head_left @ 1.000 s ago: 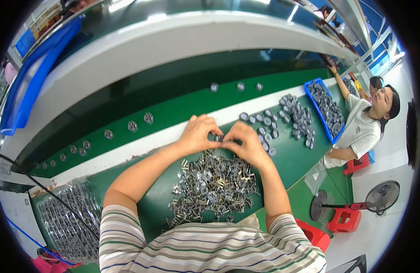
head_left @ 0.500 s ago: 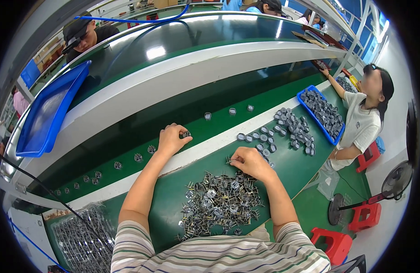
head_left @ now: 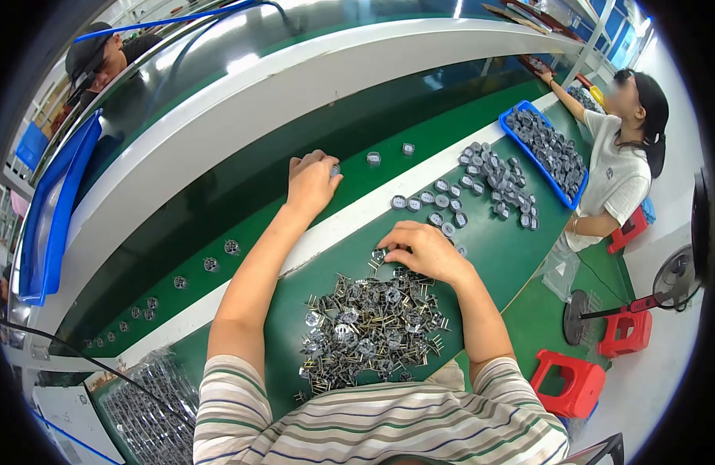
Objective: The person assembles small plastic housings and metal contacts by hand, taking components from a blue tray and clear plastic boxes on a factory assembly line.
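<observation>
My left hand (head_left: pixel 312 184) reaches over the green belt (head_left: pixel 443 116), its fingers closed at a round grey cap (head_left: pixel 334 170). Part of that cap is hidden behind the fingertips. Two more grey caps (head_left: pixel 373 158) stand in a line to its right. Above the near worktop, my right hand (head_left: pixel 419 249) pinches a small component with metal pins (head_left: pixel 378 256) between thumb and fingers. Just below it spreads a heap of similar pinned components (head_left: pixel 373 325). Left of my left forearm, several round pieces with dark metal parts on top (head_left: pixel 210 264) sit along the belt.
Loose grey caps (head_left: pixel 489 170) lie right of my hands, beside a blue tray (head_left: pixel 503 124) full of them. A white rail (head_left: pixel 350 209) divides belt from worktop. Packed components (head_left: pixel 152 399) lie lower left. A co-worker (head_left: pixel 617 170) stands at right, near red stools (head_left: pixel 567 384) and a fan (head_left: pixel 675 283).
My left hand has moved away from me, from a dark-topped piece to a grey cap. The right hand still holds a pinned component, now turned with its pins downward. The whole view has shifted.
</observation>
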Available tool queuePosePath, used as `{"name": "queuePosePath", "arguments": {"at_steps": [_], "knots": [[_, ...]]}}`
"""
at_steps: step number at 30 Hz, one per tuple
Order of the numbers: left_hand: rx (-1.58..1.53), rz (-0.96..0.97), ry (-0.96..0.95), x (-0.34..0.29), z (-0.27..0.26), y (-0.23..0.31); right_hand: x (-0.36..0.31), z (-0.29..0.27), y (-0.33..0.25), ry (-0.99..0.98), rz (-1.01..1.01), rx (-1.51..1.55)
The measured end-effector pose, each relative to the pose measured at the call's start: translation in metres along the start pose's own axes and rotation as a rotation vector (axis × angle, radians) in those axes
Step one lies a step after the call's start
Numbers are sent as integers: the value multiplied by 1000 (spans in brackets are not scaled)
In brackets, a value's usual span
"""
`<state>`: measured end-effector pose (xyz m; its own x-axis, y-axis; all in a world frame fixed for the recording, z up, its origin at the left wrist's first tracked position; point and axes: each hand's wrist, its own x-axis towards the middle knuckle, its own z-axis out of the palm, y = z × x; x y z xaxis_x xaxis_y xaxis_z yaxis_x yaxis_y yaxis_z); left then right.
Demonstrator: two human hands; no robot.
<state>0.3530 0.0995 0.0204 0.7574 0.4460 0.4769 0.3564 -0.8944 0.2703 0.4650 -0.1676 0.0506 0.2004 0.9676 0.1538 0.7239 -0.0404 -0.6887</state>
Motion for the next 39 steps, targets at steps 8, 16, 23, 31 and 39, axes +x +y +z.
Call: {"name": "queuePosePath", "arguments": {"at_steps": [8, 16, 23, 31, 39], "knots": [[-544, 83, -312, -75, -10, 47, 1, 8, -1, -183, -65, 90], [-453, 58, -196, -80, -7, 54, 2, 5, 19, 215, -126, -157], [-421, 85, -196, -81, -7, 61, 0, 12, 7, 180, 8, -154], [-450, 106, -239, -82, -5, 64, 13, 39, 21, 322, -23, 31], [-345, 8, -283, -84, -15, 70, 11, 27, 16, 296, 141, 118]]}}
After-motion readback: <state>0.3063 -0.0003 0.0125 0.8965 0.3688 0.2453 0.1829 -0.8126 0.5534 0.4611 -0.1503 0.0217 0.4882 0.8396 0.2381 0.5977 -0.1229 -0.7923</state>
